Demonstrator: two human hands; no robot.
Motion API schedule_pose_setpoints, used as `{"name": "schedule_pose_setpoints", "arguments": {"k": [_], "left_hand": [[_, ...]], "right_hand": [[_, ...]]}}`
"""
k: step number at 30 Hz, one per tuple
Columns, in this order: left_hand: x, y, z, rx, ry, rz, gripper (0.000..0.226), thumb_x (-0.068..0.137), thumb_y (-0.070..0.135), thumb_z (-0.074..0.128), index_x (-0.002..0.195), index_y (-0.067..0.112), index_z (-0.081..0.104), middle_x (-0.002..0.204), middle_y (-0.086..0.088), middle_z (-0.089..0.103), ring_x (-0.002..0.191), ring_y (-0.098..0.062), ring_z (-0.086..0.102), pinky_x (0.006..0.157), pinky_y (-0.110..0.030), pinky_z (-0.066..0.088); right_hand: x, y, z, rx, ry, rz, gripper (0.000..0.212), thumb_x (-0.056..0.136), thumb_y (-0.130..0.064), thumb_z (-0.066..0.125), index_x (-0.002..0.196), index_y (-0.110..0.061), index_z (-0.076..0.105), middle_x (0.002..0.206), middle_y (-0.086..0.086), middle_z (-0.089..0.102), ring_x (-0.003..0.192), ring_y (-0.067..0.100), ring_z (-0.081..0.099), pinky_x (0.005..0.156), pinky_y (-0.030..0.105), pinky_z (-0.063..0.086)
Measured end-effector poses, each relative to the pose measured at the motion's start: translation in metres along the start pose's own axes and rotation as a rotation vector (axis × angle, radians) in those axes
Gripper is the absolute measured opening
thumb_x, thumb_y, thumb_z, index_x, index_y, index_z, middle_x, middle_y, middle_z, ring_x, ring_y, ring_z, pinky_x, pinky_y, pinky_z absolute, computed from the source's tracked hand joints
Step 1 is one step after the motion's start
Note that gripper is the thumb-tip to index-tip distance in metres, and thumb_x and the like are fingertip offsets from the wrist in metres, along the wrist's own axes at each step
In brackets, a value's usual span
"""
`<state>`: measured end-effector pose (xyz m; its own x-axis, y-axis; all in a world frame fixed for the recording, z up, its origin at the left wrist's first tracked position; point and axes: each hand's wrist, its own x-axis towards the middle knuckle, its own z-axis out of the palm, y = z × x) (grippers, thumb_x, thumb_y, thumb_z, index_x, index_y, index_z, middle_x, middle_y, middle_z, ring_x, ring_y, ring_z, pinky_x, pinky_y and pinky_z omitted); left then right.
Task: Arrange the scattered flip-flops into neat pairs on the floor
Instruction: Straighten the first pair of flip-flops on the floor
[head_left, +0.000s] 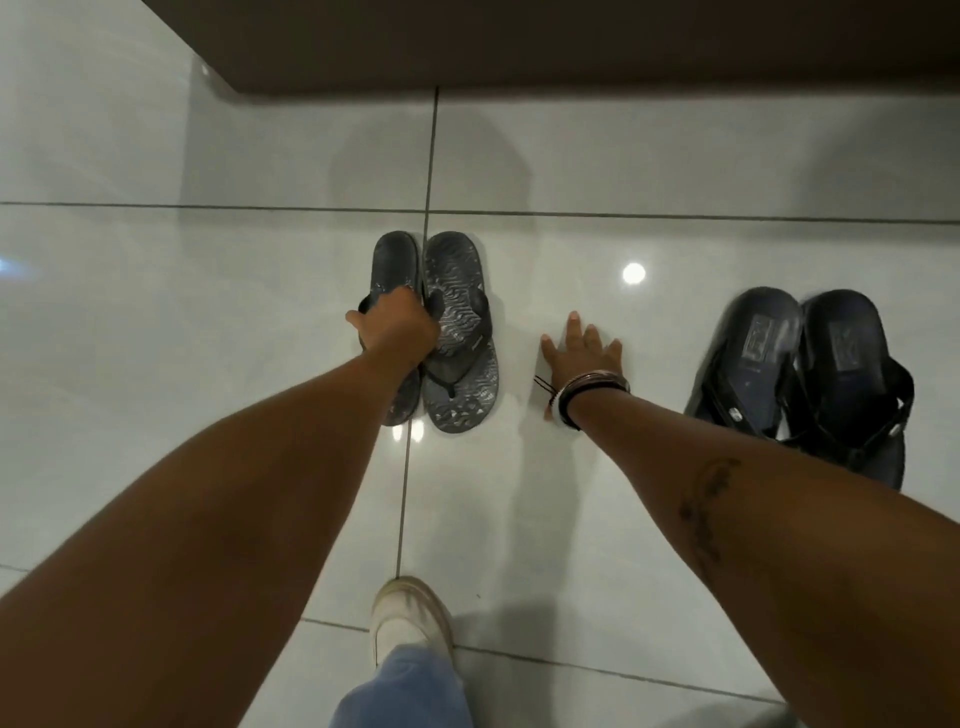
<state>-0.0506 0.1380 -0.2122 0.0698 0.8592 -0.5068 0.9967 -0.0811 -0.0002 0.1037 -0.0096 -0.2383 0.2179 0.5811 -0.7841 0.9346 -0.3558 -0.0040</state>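
Left hand grips grey flip-flop beside its mate

Bare tile floor open between grey flip-flop pair and black sandal pair; dark cabinet base blocks far side.

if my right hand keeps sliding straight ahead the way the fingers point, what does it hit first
Nothing nearby: the right hand points over bare floor tile toward the dark brown base ahead, probably the first obstacle.
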Motion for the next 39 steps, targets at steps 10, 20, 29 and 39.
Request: {"name": "schedule_pose_setpoints", "arguments": {"k": [10, 20, 29, 39], "left_hand": [[0.04, -0.01, -0.008, 0.098, -0.023, 0.097, 0.046, 0.094, 0.056, 0.046, 0.102, 0.015, 0.065, 0.092, -0.008, 0.066, 0.097, -0.032, 0.062, 0.107, -0.051, 0.027], [0.05, -0.008, 0.0, 0.066, 0.012, 0.122, 0.048, 0.092, 0.052, 0.053, 0.1, 0.006, 0.065, 0.1, -0.016, 0.069, 0.101, -0.035, 0.062, 0.101, -0.043, 0.039], [0.051, -0.007, 0.005, 0.123, 0.042, 0.133, 0.049, 0.093, 0.052, 0.051, 0.104, 0.006, 0.062, 0.105, -0.017, 0.067, 0.106, -0.037, 0.059, 0.102, -0.045, 0.037], [0.042, 0.0, 0.001, 0.215, 0.043, 0.084, 0.051, 0.093, 0.058, 0.044, 0.102, 0.011, 0.063, 0.102, -0.016, 0.068, 0.105, -0.035, 0.06, 0.104, -0.048, 0.03]], "right_hand": [[0.004, 0.002, 0.015, -0.102, 0.087, -0.009, 0.089, 0.091, -0.029, 0.06, 0.152, -0.029, -0.004, 0.158, 0.017, -0.02, 0.147, 0.037, -0.005, 0.115, 0.053, 0.02], [0.004, 0.004, 0.021, -0.115, 0.124, -0.027, 0.089, 0.092, -0.023, 0.059, 0.152, -0.029, -0.006, 0.158, 0.017, -0.021, 0.147, 0.038, -0.007, 0.113, 0.05, 0.025], [0.005, 0.004, 0.024, -0.132, 0.137, -0.028, 0.095, 0.088, -0.026, 0.062, 0.152, -0.028, -0.007, 0.158, 0.018, -0.02, 0.146, 0.04, -0.007, 0.113, 0.054, 0.022], [0.004, 0.007, 0.025, -0.123, 0.126, -0.047, 0.084, 0.092, -0.021, 0.051, 0.152, -0.026, -0.008, 0.158, 0.019, -0.02, 0.146, 0.04, -0.008, 0.114, 0.06, 0.013]]}}
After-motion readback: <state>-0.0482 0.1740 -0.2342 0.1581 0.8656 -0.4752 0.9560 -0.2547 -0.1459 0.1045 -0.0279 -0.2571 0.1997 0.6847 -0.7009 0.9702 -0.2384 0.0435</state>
